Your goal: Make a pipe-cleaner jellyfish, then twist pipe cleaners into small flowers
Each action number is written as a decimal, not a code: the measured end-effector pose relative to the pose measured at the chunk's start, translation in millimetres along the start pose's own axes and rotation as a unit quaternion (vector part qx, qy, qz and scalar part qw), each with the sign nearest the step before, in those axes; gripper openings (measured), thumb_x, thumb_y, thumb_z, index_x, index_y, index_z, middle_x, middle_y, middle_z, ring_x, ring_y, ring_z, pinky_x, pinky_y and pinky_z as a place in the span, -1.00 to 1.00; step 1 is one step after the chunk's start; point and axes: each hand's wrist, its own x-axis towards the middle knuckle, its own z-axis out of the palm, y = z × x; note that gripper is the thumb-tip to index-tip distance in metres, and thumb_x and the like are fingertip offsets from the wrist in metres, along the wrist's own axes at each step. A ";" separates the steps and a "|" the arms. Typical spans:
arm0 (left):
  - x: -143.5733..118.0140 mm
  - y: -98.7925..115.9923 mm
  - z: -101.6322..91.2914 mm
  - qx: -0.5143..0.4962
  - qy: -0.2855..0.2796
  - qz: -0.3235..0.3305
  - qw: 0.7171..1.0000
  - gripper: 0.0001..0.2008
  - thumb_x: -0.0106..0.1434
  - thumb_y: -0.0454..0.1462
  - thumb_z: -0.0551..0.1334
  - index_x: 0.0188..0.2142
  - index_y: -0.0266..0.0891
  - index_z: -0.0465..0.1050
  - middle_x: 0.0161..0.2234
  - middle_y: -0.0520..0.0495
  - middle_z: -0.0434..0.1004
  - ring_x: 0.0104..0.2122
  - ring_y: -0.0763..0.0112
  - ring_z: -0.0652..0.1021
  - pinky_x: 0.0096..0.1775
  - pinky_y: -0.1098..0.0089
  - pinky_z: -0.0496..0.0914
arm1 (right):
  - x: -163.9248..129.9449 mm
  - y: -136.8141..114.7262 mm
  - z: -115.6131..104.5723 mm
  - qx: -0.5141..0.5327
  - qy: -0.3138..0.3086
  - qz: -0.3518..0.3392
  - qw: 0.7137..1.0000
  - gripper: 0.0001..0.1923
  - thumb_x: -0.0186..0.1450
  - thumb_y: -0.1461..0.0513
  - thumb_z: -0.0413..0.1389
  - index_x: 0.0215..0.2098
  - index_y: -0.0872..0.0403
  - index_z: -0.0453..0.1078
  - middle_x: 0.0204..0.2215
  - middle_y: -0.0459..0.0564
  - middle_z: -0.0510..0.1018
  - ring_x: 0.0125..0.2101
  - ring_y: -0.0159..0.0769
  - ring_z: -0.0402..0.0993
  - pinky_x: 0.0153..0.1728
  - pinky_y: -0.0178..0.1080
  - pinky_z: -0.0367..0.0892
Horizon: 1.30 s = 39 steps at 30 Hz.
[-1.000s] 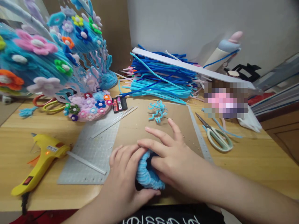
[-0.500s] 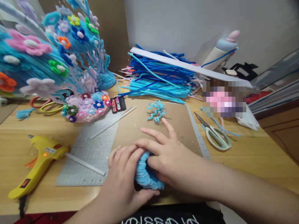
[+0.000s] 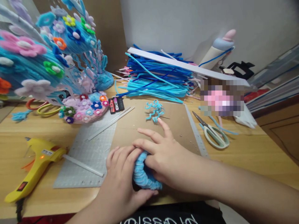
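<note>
Outstretched outer fingers (image 3: 164, 128) of the right hand (image 3: 163, 155): being held slightly farther left than a second ago, nearer the curled light-blue fuzzy offcuts (image 3: 155, 110).

Cup-like, ribbed, light-blue fuzzy piece (image 3: 140, 175): being held near centre, above the brown flat sheet (image 3: 130, 121).

Left hand (image 3: 121, 165): being kept curled around the piece's left side, thumb along its near edge.

Right hand: being kept part-spread, one bent finger at the piece's opening; grip being hidden, hold cannot be told.

Yellow glue gun (image 3: 35, 165): being displayed left; pale-green-handled scissors (image 3: 206, 125), right.
</note>
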 end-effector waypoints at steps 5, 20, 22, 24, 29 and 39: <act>-1.1 -1.4 0.2 -0.012 0.000 -0.005 1.000 -0.16 -0.04 -0.03 0.36 0.15 -0.19 0.02 0.03 -0.29 0.33 0.02 -0.08 0.33 0.02 -0.12 0.12 | -3.0 2.4 -1.7 0.004 0.007 0.000 1.000 -0.88 0.21 0.19 0.14 -0.39 0.03 0.51 0.07 0.01 0.38 0.21 0.06 0.02 0.11 0.36 -0.53; 0.2 -3.2 -1.1 -0.020 0.003 -0.016 1.000 -0.17 -0.01 0.03 0.32 0.14 -0.20 0.00 -0.01 -0.27 0.32 -0.03 -0.07 0.35 -0.03 -0.12 0.15 | -31.1 10.6 -15.5 0.116 -0.003 0.023 0.993 -0.74 0.31 0.03 0.01 -0.25 -0.08 0.50 0.21 -0.07 0.20 0.27 -0.04 -0.16 0.18 0.24 -0.47; -0.4 -3.5 -1.2 -0.021 0.002 -0.018 1.000 -0.17 -0.01 0.02 0.33 0.14 -0.21 0.00 0.00 -0.28 0.32 -0.03 -0.07 0.35 -0.03 -0.11 0.14 | -33.3 10.3 -13.0 0.108 0.026 0.009 0.994 -0.73 0.30 0.02 0.02 -0.27 -0.07 0.51 0.22 -0.09 0.20 0.27 -0.02 -0.17 0.18 0.22 -0.51; -0.5 -3.2 -1.9 -0.023 0.000 -0.020 1.000 -0.17 -0.01 0.02 0.33 0.14 -0.21 0.00 -0.01 -0.27 0.32 -0.03 -0.06 0.35 -0.02 -0.10 0.13 | -36.0 9.0 -9.9 0.100 0.069 0.009 0.993 -0.76 0.29 0.05 0.04 -0.26 -0.07 0.50 0.19 -0.09 0.25 0.26 -0.05 -0.11 0.19 0.19 -0.49; 0.4 -2.1 -2.8 -0.026 -0.005 -0.016 1.000 -0.16 -0.02 0.06 0.32 0.14 -0.21 0.01 -0.02 -0.26 0.32 -0.05 -0.03 0.35 -0.03 -0.06 0.13 | -36.7 -1.4 -3.7 0.090 0.090 0.151 0.980 -0.84 0.26 0.12 0.08 -0.28 -0.03 0.46 0.13 -0.02 0.32 0.23 -0.08 -0.02 0.19 0.22 -0.40; 1.2 -1.4 -0.7 -0.020 0.000 -0.008 1.000 -0.15 -0.04 0.01 0.36 0.14 -0.22 0.02 -0.03 -0.26 0.32 -0.04 -0.01 0.34 -0.01 -0.04 0.09 | -6.9 -10.3 1.9 0.076 -0.014 0.205 0.976 -0.85 0.07 0.14 0.26 -0.55 0.03 0.49 0.05 0.03 0.43 0.20 0.12 0.03 0.10 0.38 -0.44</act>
